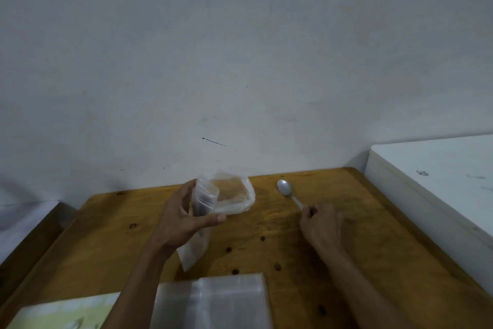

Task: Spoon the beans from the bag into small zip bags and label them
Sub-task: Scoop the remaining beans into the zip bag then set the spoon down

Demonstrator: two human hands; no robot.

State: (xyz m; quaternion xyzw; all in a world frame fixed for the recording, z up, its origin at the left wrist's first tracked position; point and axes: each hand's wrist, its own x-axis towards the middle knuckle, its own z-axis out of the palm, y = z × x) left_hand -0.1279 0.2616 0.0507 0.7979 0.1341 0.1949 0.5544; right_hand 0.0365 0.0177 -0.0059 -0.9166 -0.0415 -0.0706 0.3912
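Left hand (186,215) grips a small zip bag (204,199) above the wooden table (266,238), thumb across its front, fingers curled behind; something dark shows inside the bag, too blurred to identify. Right hand (321,222) pinches the handle end of a metal spoon (286,190); the bowl lies on the table, pointing toward the wall (240,48).

Clear plastic bag (234,195) lies on the table just behind the held zip bag, partly hidden by it; contents pale brown and indistinct. A second small clear bag (190,254) lies flat under the left wrist, partly covered by it.

Near edge: a stack of clear bags (226,302), overlapped at its left by the left forearm. Beside it, a green-and-white sheet (66,312), print unreadable.

White surface (440,168) abuts the table's right side.
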